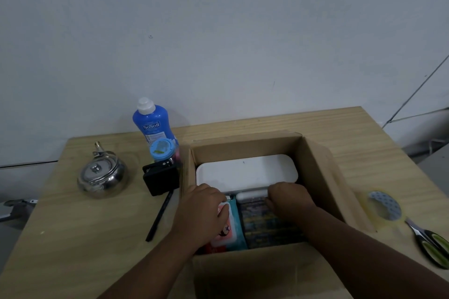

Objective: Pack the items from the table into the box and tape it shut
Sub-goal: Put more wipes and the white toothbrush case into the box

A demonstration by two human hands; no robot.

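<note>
An open cardboard box (315,167) stands on the wooden table (73,238). Inside lie a white flat case (245,170) at the far end, a small white item (250,195), a teal wipes pack (237,228) and a dark patterned packet (267,226). Both my hands are down in the box. My left hand (206,211) rests on the wipes pack, its fingers curled by the small white item. My right hand (289,200) presses on the dark packet next to the white item. What either hand grips is hidden.
Left of the box stand a steel kettle (102,175), a blue bottle (151,124), a blue-lidded jar (161,149), a black device (161,177) and a black pen (159,217). On the right lie a tape roll (385,206) and green-handled scissors (430,243).
</note>
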